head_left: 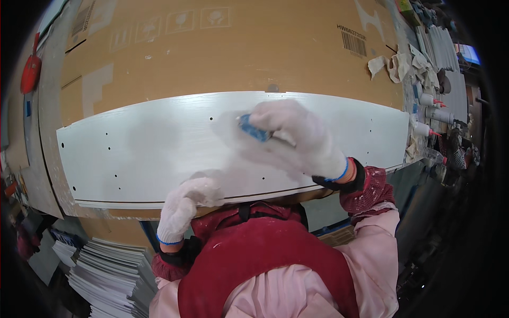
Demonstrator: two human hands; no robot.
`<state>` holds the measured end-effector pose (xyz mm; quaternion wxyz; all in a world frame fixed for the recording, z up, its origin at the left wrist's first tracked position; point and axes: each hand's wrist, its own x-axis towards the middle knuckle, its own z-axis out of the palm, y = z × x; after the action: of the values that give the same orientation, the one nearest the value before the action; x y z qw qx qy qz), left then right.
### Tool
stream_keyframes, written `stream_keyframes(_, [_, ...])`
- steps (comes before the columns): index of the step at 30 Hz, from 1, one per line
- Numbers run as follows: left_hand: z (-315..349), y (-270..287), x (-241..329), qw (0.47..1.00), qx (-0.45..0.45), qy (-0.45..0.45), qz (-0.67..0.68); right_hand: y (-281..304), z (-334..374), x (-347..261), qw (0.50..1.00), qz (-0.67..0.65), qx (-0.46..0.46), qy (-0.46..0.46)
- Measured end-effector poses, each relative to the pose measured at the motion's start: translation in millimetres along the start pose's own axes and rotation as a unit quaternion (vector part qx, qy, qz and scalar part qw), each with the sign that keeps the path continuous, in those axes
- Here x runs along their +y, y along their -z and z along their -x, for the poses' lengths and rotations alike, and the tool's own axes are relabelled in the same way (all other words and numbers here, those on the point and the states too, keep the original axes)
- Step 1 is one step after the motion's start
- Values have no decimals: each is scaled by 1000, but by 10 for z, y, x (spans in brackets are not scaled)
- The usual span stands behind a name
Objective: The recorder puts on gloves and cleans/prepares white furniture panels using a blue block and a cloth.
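Note:
A long white panel [169,143] with several small dark holes lies across the cardboard in front of me. My right hand [297,130], in a white knit glove, is closed round a small blue pad [253,128] and holds it against the middle of the panel. Motion blurs the pad a little, so its exact kind is unclear. At the panel's near edge, left of my body, is my left hand [188,204], also gloved. Its fingers curl over that edge; the thumb cannot be made out clearly.
Beyond the panel spreads a flat cardboard sheet [222,58]. Along the right side are white bottles with red tips [424,129], crumpled cloths [395,66] and stacked white boards [442,47]. A red tool [31,74] is at the far left. Another stack of boards [108,275] stands lower left.

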<state>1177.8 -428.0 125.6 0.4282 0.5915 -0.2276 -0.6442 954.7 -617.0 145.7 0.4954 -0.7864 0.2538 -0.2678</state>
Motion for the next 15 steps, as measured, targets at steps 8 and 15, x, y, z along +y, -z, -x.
stream_keyframes(8, [-276,-381,192,979,-122,-121,-106,-544,97,-245,936,269,21,226])
stream_keyframes(15, [-292,-584,120,878,-41,141,456,-605,215,-158,931,280,-12,235])
